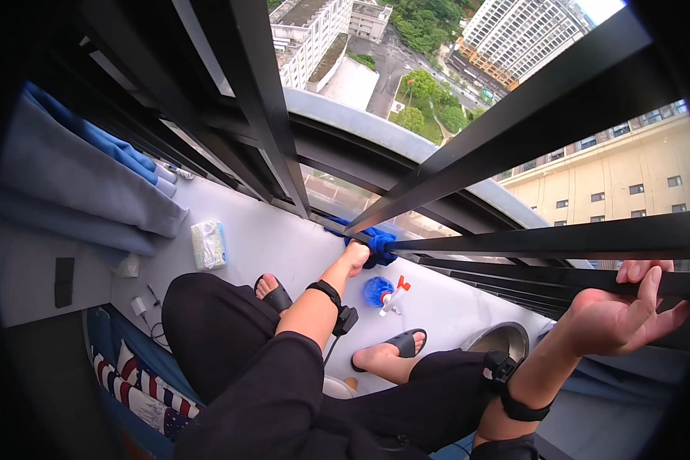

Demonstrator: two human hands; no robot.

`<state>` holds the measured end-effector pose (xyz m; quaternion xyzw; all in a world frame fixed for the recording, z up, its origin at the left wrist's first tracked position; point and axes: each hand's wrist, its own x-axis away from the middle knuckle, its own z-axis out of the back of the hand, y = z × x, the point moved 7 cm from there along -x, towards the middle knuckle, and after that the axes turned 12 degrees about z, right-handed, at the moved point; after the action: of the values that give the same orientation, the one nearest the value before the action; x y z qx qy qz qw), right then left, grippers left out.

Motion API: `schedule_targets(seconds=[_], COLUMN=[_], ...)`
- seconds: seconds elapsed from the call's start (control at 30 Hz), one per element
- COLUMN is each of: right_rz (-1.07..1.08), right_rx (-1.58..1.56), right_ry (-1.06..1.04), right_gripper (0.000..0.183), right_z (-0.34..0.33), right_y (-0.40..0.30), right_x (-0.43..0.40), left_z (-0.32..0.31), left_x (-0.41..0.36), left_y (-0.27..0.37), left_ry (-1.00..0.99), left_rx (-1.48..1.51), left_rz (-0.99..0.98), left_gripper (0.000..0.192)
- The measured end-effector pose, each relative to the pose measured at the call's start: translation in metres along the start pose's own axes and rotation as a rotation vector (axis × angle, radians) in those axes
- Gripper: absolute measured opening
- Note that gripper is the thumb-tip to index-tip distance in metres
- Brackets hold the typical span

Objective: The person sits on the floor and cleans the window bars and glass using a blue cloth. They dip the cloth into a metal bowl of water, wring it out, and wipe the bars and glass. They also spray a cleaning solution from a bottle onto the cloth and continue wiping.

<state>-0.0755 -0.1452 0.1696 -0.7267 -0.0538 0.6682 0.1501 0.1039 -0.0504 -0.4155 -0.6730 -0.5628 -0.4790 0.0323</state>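
My left hand (pixel 356 257) is closed at the foot of the black metal window bars, gripping a blue cloth (pixel 382 246). The cloth is bunched around the base of a bar, and part of it sticks out on the far left side. My right hand (pixel 618 322) holds a black metal bar (pixel 586 280) at the right, with some fingers behind it and others spread. On the white sill just below the cloth is a spray bottle (pixel 379 292) with a blue body and a white and red head.
A tissue pack (pixel 209 245) lies on the white sill (pixel 253 230) to the left, near grey-blue curtains (pixel 92 167). A metal basin (pixel 501 336) stands by my right knee. A white charger (pixel 140 307) with a cable lies at left. Beyond the bars, buildings and a street are far below.
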Motion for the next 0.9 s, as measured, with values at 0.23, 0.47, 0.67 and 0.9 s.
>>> schedule_targets(seconds=[0.23,0.47,0.67,0.9], right_rz=[0.035,0.194,0.279,0.155], right_rx=[0.027,0.255,0.397,0.326], right_ry=[0.012,-0.085,-0.150,-0.087], right_gripper=[0.068,0.045,0.027,0.054], right_z=[-0.004,-0.001,0.004,0.000], right_y=[-0.003,-0.013,-0.013,-0.011], right_x=[-0.002,-0.003,0.001,0.001], left_z=[0.112,0.059,-0.001,0.067], left_x=[0.019,-0.005,-0.030,-0.024], left_y=[0.052,0.025,-0.047,-0.028], left_ry=[0.090,-0.018,0.272,0.363], left_rx=[0.807,0.914,0.180,0.451], left_rz=[-0.321,-0.115,0.111,-0.109], left_gripper=[0.037,0.029,0.020,0.027])
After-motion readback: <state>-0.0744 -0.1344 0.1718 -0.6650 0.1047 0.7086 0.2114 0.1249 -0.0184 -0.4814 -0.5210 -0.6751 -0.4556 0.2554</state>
